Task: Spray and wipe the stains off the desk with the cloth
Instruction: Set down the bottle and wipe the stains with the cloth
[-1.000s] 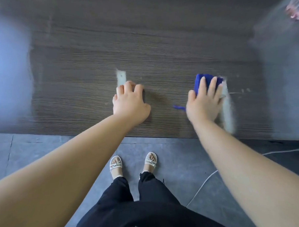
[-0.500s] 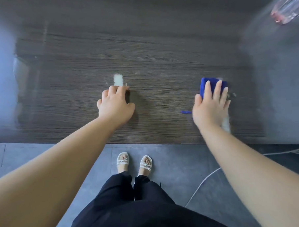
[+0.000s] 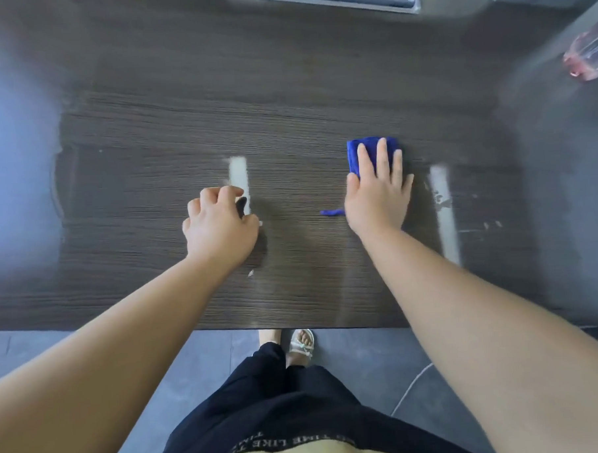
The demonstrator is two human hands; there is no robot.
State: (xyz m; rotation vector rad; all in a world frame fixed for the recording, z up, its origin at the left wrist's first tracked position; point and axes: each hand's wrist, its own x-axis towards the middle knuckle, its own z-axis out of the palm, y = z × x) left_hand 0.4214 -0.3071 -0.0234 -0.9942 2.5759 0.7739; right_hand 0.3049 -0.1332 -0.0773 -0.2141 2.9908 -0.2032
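The right hand (image 3: 378, 195) lay flat with its fingers spread, pressing the blue cloth (image 3: 366, 151) down on the surface (image 3: 286, 117); the cloth stuck out past the fingertips toward twelve o'clock, and a thin blue strand of it trailed out at nine o'clock from the wrist. At three o'clock from that hand, near but apart from it, ran a long pale stain (image 3: 444, 213), with smaller flecks beyond it toward four o'clock. The left hand (image 3: 218, 226) rested on the surface with its fingers curled loosely under, holding nothing, and at its one o'clock, just beside the knuckles, stood a second pale stain (image 3: 239, 181). Far out at two o'clock from the right hand, at the frame's edge, lay a clear bottle with pink liquid (image 3: 588, 56), probably the sprayer, blurred. The risk, as I judged it, was that the cloth sat between the two stains and touched neither, so a stroke in line would miss both; a dry or bunched cloth might also only smear the streak sideways, and the loose strand could drag residue across clean wood. The one piece of writing in view was on the dark garment at the bottom edge, upside down, where "LIKE" could be made out and the rest was too cut off to read.
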